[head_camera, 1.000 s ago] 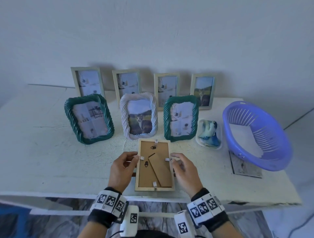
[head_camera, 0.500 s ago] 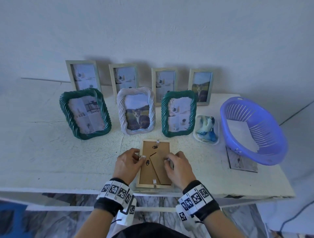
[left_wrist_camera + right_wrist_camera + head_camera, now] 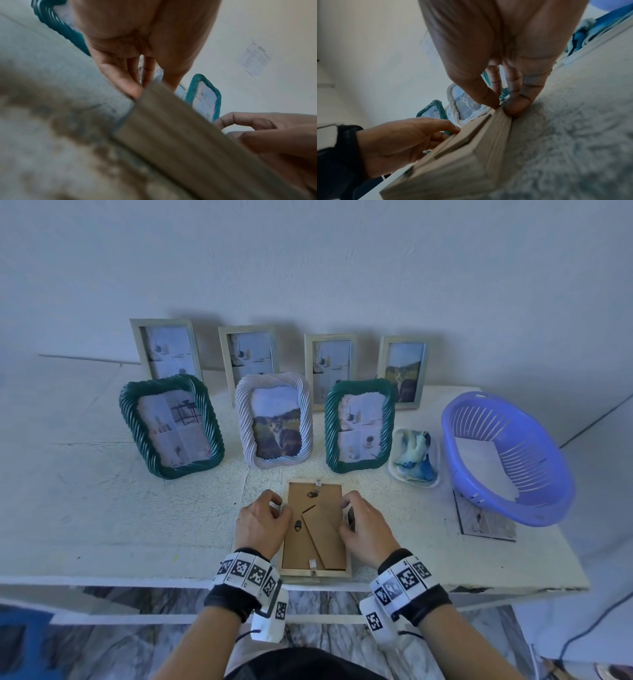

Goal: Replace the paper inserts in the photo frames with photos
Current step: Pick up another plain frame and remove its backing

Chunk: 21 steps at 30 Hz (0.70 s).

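Observation:
A light wooden photo frame (image 3: 308,546) lies face down near the table's front edge, brown backing and folded stand up. My left hand (image 3: 279,508) is at its left edge with curled fingers, thumb on top, pinching the edge beside a small tab. My right hand (image 3: 346,508) pinches the right edge the same way. The left wrist view shows the left hand (image 3: 139,86) at the blurred frame (image 3: 180,135). In the right wrist view the right hand (image 3: 501,105) has its thumb on top of the frame (image 3: 471,155) and a finger against its side.
Behind stand a green frame (image 3: 171,426), a white frame with a cat photo (image 3: 274,419) and another green frame (image 3: 358,426), then a back row of several wooden frames (image 3: 248,354). A dish with blue cloth (image 3: 414,457), a purple basket (image 3: 507,460) and a print (image 3: 486,522) are at right.
Both hands have curled tighter onto the frame's side edges, fingertips now pinching where they were only touching the tabs. The frame still lies flat in place.

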Available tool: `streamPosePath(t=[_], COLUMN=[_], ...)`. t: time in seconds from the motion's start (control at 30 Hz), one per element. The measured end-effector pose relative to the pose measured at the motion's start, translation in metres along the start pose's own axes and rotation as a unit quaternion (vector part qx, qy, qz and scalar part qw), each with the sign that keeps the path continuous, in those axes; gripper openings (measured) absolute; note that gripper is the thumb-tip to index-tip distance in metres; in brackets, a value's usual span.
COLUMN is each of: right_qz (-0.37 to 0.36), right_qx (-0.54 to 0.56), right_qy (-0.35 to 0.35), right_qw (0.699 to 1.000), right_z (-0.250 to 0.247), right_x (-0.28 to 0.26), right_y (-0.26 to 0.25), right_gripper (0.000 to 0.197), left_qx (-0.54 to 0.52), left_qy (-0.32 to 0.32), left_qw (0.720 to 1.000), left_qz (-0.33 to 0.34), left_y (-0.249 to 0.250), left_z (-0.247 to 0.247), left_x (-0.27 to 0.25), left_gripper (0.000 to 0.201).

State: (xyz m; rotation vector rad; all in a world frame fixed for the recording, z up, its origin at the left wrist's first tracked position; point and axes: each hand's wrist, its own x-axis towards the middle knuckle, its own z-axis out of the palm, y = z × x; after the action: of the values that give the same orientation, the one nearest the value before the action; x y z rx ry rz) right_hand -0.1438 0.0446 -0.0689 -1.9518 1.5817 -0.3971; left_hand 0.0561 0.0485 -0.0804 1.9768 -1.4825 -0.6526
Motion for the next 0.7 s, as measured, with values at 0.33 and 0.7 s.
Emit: streamPosePath(t=[0.33,0.7], right_qz=[-0.04,-0.036], right_qx=[-0.184,-0.243], right_qy=[0.06,0.021], right_qw=[0.98,0.969], right_z=[-0.01,-0.007], right_x=[0.039,0.072], right_y=[-0.026,-0.031], right_gripper=[0.033,0.038], left_qx=[-0.02,-0.004], left_qy=[-0.015,-0.02], left_qw=[1.0,1.0], left_qz=[0.002,-0.019], left_y=[-0.009,-0.009], left_z=[-0.002,-0.003], left_x=[-0.001,-0.003], left_gripper=[0.012,0.014])
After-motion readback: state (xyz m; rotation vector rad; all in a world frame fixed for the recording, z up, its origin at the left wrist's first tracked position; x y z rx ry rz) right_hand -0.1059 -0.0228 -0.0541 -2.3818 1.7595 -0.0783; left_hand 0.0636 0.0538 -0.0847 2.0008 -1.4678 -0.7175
